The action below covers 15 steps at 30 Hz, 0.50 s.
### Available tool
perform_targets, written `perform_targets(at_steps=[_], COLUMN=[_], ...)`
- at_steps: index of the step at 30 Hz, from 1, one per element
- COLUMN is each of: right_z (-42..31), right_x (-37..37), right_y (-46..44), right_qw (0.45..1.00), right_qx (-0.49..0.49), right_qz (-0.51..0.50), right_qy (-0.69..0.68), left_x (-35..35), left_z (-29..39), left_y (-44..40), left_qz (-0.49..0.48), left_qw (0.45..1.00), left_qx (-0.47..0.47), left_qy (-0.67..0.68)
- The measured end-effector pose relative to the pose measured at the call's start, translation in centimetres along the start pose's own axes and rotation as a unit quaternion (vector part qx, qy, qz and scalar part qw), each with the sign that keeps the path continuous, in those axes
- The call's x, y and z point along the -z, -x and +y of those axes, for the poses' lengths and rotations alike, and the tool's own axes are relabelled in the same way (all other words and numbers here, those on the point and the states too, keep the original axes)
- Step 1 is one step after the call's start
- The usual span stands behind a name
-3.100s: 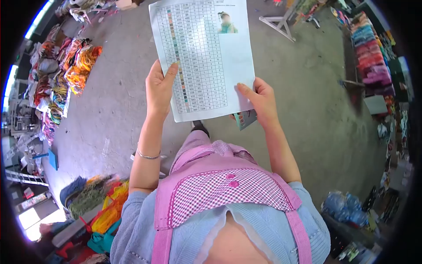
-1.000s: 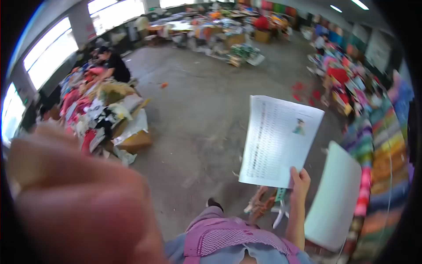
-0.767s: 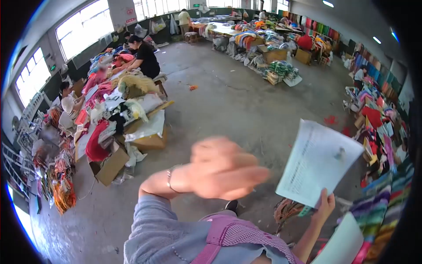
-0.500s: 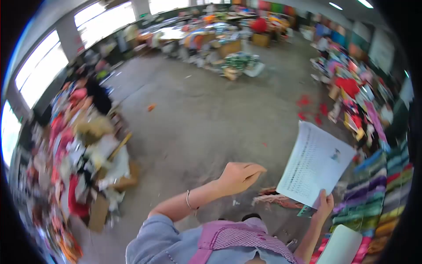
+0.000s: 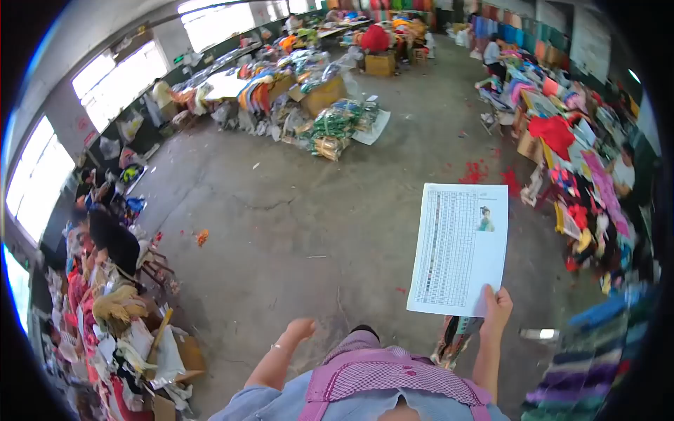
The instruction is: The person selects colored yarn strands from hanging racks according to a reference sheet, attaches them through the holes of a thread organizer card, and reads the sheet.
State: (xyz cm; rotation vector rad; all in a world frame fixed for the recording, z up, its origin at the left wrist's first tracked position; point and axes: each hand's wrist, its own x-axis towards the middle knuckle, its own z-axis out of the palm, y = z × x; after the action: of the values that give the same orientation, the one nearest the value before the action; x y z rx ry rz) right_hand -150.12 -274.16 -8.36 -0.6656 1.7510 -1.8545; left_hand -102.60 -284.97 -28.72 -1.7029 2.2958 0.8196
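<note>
My right hand (image 5: 497, 309) grips the lower right edge of a printed sheet (image 5: 458, 252), thumb on its front. The sheet carries a table of numbers with a column of colour swatches and a small picture at its upper right. Beneath the sheet, by the same hand, a dark green card (image 5: 463, 325) shows in part, with a multicoloured bundle (image 5: 449, 347) hanging below. My left hand (image 5: 302, 328) is low at centre left, away from the sheet, its fingers curled and small in view; whether they hold anything is hidden.
Heaped yarn and cardboard boxes (image 5: 184, 358) line the left, where a person in black (image 5: 116, 238) sits. Green plastic-wrapped bundles (image 5: 337, 126) lie ahead. Along the right are a loaded table (image 5: 554, 140), seated people and coloured yarn rows (image 5: 583, 365). Red scraps (image 5: 474, 170) dot the concrete floor.
The view has swung right and forward. My left hand has let go of the sheet, swung up across the view and dropped low. My right hand still holds the sheet, now more upright.
</note>
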Motion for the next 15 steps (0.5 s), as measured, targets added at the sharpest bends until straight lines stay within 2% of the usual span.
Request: perform_targets(at_steps=[1, 2, 4, 5, 6, 8, 10, 11, 12, 13, 14, 15], right_z=[0.0, -0.2, -1.7, -1.5, -1.4, -1.3, -1.0, -1.1, -1.7, -2.2, -2.6, -2.7], right_x=[-1.7, -3.4, -6.3, -7.0, -7.7, -8.5, -8.8, -9.0, -9.4, -10.4, -11.3, -11.0], right_y=[-2.1, -4.4, -8.7, -11.3, -14.5, -20.2, -26.1, -28.3, -30.5, -33.4, -35.3, -33.2], right_qw=[1.0, 0.999, 0.997, 0.996, 0.995, 0.993, 0.994, 0.994, 0.995, 0.996, 0.997, 0.997], right_qx=[0.018, 0.038, 0.061, 0.066, 0.074, 0.099, 0.098, 0.096, 0.09, 0.081, 0.073, 0.067], right_qz=[-0.021, -0.017, -0.031, -0.033, -0.033, -0.035, -0.028, -0.03, -0.018, -0.007, -0.008, 0.007], right_qy=[-0.01, -0.015, -0.037, -0.049, -0.064, -0.05, -0.042, -0.034, -0.029, -0.026, -0.026, -0.025], left_x=[-4.1, -5.5, -14.4, -10.4, -3.0, -0.5, 0.9, 0.5, -0.2, -0.2, 2.6, 5.2], left_z=[-3.7, -5.1, -11.6, -8.0, -1.6, 0.3, 1.2, 1.3, 1.0, 0.1, 2.6, 4.2], left_y=[0.0, 1.1, 4.1, 4.9, 6.4, 0.9, -6.2, -8.9, -13.3, -26.9, -33.1, -35.7], left_qz=[-0.031, -0.14, -0.037, -0.113, -0.185, -0.265, -0.239, -0.041, 0.162, -0.103, -0.028, -0.029], left_qw=[0.998, 0.983, 0.983, 0.956, 0.917, 0.877, 0.919, 0.974, 0.967, 0.977, 0.981, 0.981], left_qx=[0.051, 0.12, 0.131, 0.218, 0.305, 0.352, 0.292, 0.155, 0.009, 0.182, 0.188, 0.188], left_qy=[-0.001, 0.021, 0.123, 0.159, 0.178, 0.194, 0.115, 0.161, 0.196, 0.035, 0.04, 0.031])
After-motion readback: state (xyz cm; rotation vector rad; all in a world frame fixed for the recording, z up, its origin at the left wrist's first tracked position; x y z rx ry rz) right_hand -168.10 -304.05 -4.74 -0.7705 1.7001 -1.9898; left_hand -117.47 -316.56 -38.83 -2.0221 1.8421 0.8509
